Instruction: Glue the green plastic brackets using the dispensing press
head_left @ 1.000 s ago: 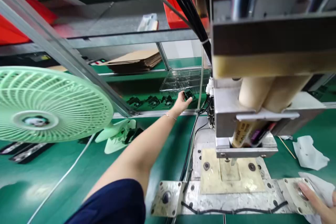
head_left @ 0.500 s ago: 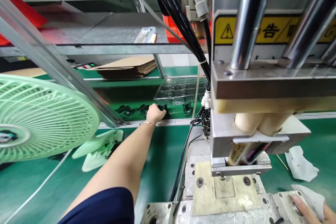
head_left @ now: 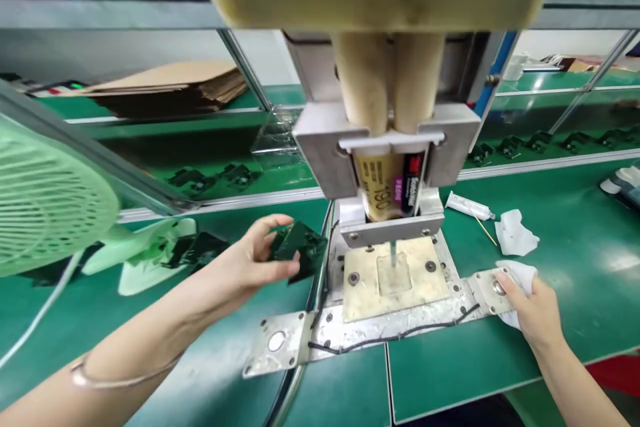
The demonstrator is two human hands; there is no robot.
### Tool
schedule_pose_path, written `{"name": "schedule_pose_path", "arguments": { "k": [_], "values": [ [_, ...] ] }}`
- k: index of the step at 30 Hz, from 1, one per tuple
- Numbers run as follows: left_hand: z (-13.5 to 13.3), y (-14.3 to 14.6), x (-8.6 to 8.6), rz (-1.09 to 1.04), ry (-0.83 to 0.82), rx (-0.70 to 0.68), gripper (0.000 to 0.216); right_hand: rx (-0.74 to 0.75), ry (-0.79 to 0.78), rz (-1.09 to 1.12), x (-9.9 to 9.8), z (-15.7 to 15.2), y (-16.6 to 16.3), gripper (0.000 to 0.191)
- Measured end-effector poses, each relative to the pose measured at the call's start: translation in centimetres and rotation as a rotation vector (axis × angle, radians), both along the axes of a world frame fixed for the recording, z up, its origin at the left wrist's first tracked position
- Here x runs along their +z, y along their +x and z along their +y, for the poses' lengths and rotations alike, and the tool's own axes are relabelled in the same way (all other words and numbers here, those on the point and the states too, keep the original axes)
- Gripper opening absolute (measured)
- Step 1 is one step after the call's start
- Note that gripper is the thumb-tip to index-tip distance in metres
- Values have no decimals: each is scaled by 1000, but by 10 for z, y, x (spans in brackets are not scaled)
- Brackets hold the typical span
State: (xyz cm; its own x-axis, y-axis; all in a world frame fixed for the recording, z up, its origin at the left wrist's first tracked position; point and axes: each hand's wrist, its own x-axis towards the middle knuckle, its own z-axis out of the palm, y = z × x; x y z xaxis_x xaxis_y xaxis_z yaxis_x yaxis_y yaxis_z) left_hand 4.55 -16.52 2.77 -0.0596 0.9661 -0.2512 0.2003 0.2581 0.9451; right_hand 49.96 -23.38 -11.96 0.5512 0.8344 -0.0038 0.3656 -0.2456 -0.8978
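My left hand grips a small black plastic part and holds it just left of the glue dispensing machine. The part hangs above the green mat beside the machine's beige fixture plate. My right hand rests on the right end of the metal base bar, its fingers curled over a white cloth next to a round button. A dual adhesive cartridge points its nozzle down at the plate.
A pale green fan stands at the left. More black parts lie on the conveyor behind, with clear trays and flattened cardboard. A glue tube and crumpled wipe lie at the right.
My left hand picked a black part off the far conveyor and drew it back beside the machine. The view dropped lower and swung right. My right hand stayed on the cloth by the button.
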Motion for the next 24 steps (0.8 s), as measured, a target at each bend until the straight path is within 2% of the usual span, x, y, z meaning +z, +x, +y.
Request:
{"name": "schedule_pose_path", "arguments": {
  "k": [3,5,9,14,17,21,24],
  "values": [
    [-34,17,-6,-133,-176,-298,71,-17,37,20,8,2,-8,62],
    [-44,36,-10,-174,-286,-379,69,-18,41,40,11,2,-10,62],
    [-36,77,-23,-136,-407,-339,75,2,59,64,9,2,-8,64],
    [-14,108,-28,-81,-377,-334,65,40,34,74,5,2,-5,66],
    [-8,114,-27,-83,-345,-359,61,49,59,85,6,2,-5,65],
    [0,112,-24,-144,-304,-487,55,81,74,92,7,2,-6,64],
    [9,107,-24,-77,-209,-462,58,76,71,84,5,2,-5,64]
  ]
}}
